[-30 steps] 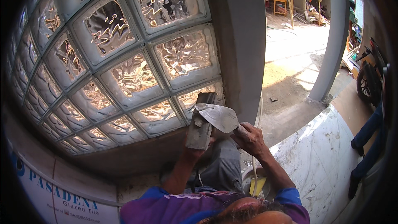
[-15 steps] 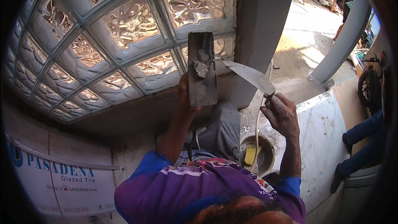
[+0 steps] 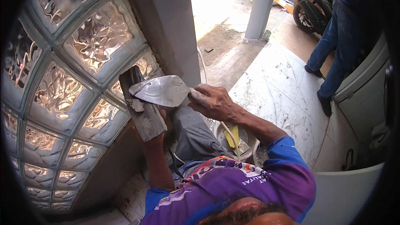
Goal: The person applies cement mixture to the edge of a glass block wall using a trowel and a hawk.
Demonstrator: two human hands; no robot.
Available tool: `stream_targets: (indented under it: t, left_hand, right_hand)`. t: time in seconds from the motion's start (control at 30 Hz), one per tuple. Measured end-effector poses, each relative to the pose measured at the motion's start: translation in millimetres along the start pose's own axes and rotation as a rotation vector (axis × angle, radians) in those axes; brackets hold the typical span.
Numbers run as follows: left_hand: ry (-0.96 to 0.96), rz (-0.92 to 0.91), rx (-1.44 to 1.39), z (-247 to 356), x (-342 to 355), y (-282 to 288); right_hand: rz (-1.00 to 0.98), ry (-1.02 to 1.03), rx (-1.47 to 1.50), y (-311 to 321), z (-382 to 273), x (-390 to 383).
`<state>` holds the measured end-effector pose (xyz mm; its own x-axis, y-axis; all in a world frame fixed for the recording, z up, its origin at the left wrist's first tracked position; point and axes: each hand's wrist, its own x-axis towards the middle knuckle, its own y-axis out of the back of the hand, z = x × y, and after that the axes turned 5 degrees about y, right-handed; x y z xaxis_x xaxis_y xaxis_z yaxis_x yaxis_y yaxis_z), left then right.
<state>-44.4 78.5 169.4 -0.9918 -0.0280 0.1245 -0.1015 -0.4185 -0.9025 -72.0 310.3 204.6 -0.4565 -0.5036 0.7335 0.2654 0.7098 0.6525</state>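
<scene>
My left hand [image 3: 163, 115] grips a narrow grey mortar board [image 3: 149, 126] from below, in front of the glass-block wall [image 3: 68, 77]. Most of that hand is hidden beneath the board. A small lump of grey mortar [image 3: 136, 105] sticks to the board's face. In my right hand [image 3: 213, 102] is the handle of a pointed metal trowel [image 3: 164, 91]. The trowel's blade lies across the upper part of the board, its tip toward the board's left edge; whether it touches cannot be made out. Dried grey residue coats my right fingers.
Beside my knee stands a bucket [image 3: 254, 145] with a yellow piece [image 3: 232, 136] inside and a pale hose [image 3: 202, 64] passing over it. To the right, a person in jeans [image 3: 328, 54] stands near a motorcycle [image 3: 311, 10]. A grey column [image 3: 260, 8] rises farther off.
The view has swung to the right. My right hand has brought the trowel from beside the board to over its face. The board now tilts to the left.
</scene>
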Motion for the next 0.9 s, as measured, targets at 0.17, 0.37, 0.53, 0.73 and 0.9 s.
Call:
stream_targets:
  t: [0.17, 0.37, 0.53, 0.73, 0.9]
  left_hand:
    - [0.033, -0.161, 0.026, 8, -5, -17]
    - [-0.213, -0.018, 0.712, 15, 6, 1]
    - [-0.345, 0.118, 0.532, -1, 9, -9]
    - [-0.783, 0.070, 1.301, -5, 22, 59]
    - [-0.943, 0.089, 1.526, -1, 13, 25]
  right_hand:
    - [0.010, 0.022, -0.018, -2, 15, -30]
    - [-0.078, -0.121, 0.011, 37, 12, -43]
    - [-0.250, -0.683, 0.723, 69, -13, -26]
    - [-0.369, -1.020, 1.215, 95, -58, 11]
    - [-0.534, -0.954, 1.075, 95, -62, 30]
